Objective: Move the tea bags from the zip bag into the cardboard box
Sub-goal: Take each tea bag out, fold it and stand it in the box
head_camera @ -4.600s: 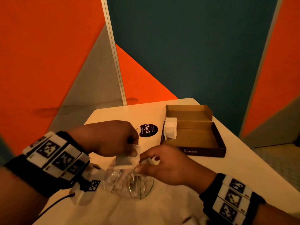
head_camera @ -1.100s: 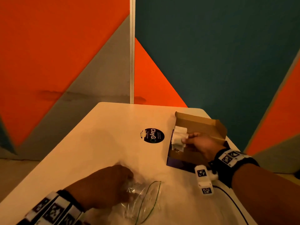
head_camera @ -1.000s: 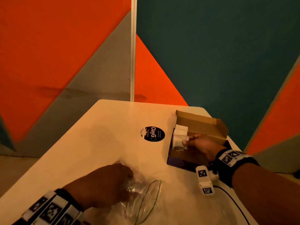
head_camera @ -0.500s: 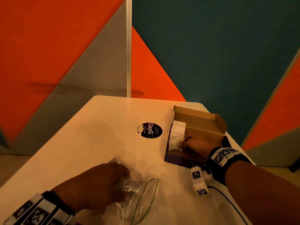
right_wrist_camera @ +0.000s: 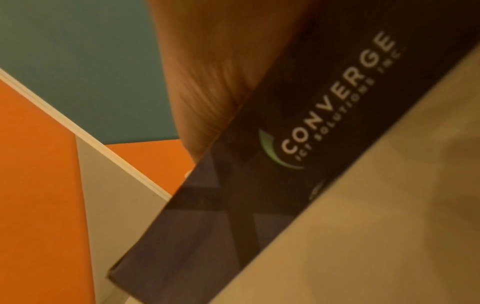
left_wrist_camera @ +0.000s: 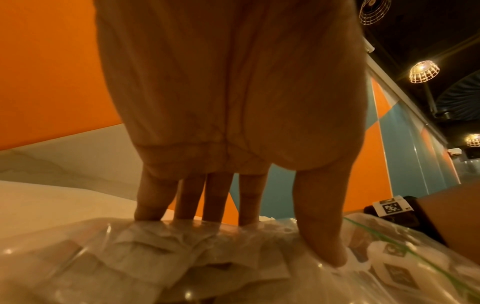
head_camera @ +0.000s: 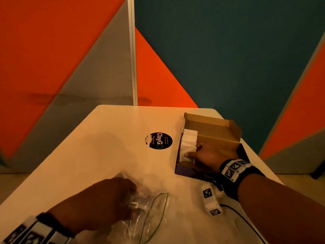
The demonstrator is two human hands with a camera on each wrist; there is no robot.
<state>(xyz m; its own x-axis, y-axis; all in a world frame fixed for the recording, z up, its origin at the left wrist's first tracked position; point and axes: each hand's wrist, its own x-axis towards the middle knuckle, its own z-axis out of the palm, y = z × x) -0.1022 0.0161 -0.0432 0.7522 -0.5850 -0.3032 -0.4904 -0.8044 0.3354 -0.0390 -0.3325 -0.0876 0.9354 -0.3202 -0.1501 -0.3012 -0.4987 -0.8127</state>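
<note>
The clear zip bag (head_camera: pixel 151 206) with a green seal line lies on the white table near me. My left hand (head_camera: pixel 105 199) rests on its left part. In the left wrist view my left hand (left_wrist_camera: pixel 259 230) presses straight fingers (left_wrist_camera: pixel 192 201) and thumb down on the zip bag (left_wrist_camera: pixel 155 257), and paper tea bags (left_wrist_camera: pixel 145 246) show through the plastic. The open cardboard box (head_camera: pixel 212 129) stands at the right. White tea bags (head_camera: pixel 190 136) are stacked at its left end. My right hand (head_camera: pixel 193 150) is inside the box and pinches a tea bag (head_camera: pixel 184 156) low against the stack. The right wrist view shows only the box's dark wall (right_wrist_camera: pixel 311 144); the fingers are hidden.
A round black sticker (head_camera: pixel 158 140) sits on the table (head_camera: pixel 105 138) left of the box. A white marker block with a cable (head_camera: pixel 210 199) hangs from my right wrist near the box's front. The table's right edge runs close behind the box. Orange, grey and teal wall panels stand beyond.
My right hand carried a tea bag from the zip bag to the box and has lowered it further down at the box's left end. My left hand stayed on the zip bag.
</note>
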